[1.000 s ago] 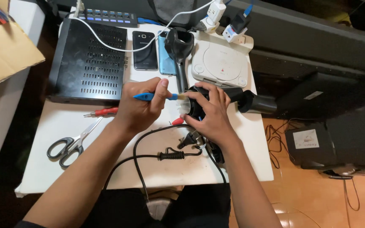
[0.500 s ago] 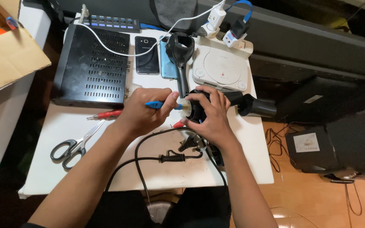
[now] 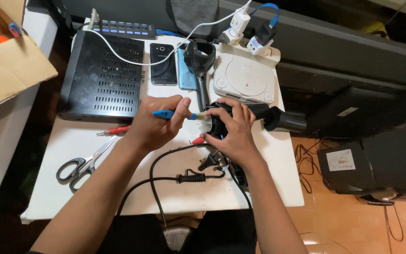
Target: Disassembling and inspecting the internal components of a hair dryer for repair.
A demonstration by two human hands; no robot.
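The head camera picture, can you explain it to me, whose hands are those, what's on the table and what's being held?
One camera worn on a person's head looks down at their own two bare hands over a white table. The left hand grips a thin blue-handled tool, its tip at a black rounded plastic housing that the right hand steadies. A black power cord loops below. Also on the table: black-handled scissors, a red-handled screwdriver, a black vented metal box, two phones, a small grey round-lidded game console and a black dryer handle piece. A cardboard box sits left.
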